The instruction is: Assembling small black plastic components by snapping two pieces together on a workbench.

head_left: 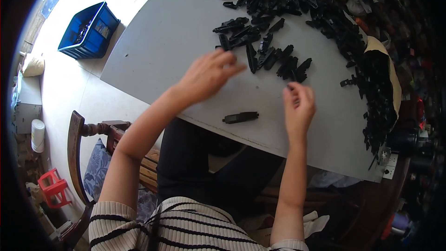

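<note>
My left hand (211, 75), slightly blurred, is over the table by the near side of a pile of black plastic parts (241, 35). Its thumb stands apart from the fingers, whose tips are beside one upright-looking part (224, 42); I see nothing held. Farther right, my right hand (299, 104) has its fingers curled in a pinch, just below a cluster of similar parts (288, 67). Something small and dark shows at its fingertips, too little to name. A single long black part (240, 117) lies by itself between my hands, close to the table's near edge.
More black parts heap along the right side of the grey table (158, 42), by an opened tan bag (394, 81). A blue crate (100, 32) stands on the floor at left. A wooden chair (76, 158) and red stool (55, 188) are at lower left.
</note>
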The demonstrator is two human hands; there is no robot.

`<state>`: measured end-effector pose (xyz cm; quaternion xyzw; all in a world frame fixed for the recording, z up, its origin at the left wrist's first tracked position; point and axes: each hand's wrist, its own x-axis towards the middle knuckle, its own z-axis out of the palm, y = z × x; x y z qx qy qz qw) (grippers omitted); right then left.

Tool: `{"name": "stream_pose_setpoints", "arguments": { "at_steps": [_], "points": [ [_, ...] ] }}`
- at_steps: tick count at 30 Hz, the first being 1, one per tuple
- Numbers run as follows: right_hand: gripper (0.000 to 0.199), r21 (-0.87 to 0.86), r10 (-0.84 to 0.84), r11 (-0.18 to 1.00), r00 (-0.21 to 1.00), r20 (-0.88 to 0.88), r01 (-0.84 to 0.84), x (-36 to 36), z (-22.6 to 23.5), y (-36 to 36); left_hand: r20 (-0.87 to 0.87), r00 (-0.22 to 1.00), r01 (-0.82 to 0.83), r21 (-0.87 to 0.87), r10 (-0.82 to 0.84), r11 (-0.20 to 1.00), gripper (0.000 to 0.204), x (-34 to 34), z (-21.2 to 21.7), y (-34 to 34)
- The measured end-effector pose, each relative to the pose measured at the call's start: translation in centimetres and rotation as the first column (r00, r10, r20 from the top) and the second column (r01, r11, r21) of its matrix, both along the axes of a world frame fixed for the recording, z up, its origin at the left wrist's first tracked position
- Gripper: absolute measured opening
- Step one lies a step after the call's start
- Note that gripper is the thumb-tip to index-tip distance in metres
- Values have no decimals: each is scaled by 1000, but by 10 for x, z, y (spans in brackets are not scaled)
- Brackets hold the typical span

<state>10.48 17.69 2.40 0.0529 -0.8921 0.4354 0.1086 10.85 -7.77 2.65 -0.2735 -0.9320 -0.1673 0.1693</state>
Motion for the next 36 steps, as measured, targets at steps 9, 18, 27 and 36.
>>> {"name": "stream_pose_setpoints", "arguments": {
  "at_steps": [9, 18, 27, 36],
  "points": [
    [24, 491, -33, 821, 883, -468, 291, -31, -11, 11, -158, 980, -120, 26, 123, 992, 18, -18, 14, 5],
    [24, -43, 407, 912, 913, -15, -408, 11, -4, -14, 298, 941, -9, 489, -158, 872, 21, 16, -18, 24],
    [26, 39, 363, 932, 929, -68, -361, 15, -7, 3, 305, 928, 47, 477, -216, 878, 20, 13, -22, 25],
    [27, -161, 471, 875, 880, 58, -458, -2, -12, 9, 325, 907, 57, 538, -269, 841, 21, 10, -25, 24]
  ]
}}
